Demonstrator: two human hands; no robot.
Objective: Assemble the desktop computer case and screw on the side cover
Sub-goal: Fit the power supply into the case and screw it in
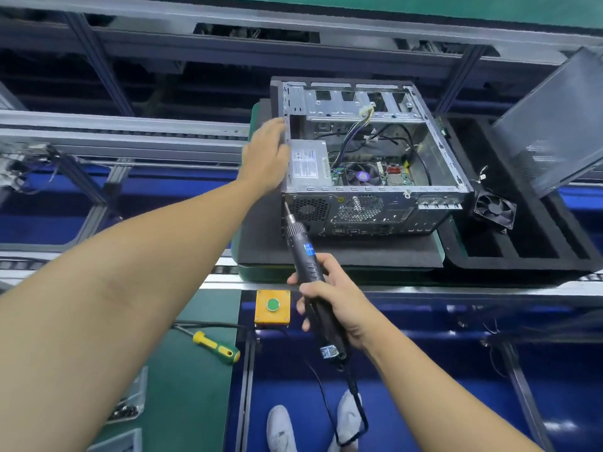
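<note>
At the left wall of the open computer case [368, 190], which lies on a black foam pad [342, 254]: left hand [264, 154], fingers straight, flat against the metal, fingertips blurred.

Near edge of pad: right hand [336, 301] gripping electric screwdriver [308, 256]. Bit at the case's near left corner; contact unclear.

Foam tray [522, 259], right of pad: loose fan [494, 207]. Side cover [551, 125] tilted at its far right edge, cut off by the frame.

Lower left: clear box [130, 406], contents blurred.

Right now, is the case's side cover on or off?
Off. The case lies open side up, board and cables exposed; a grey panel leans apart on its right.
</note>
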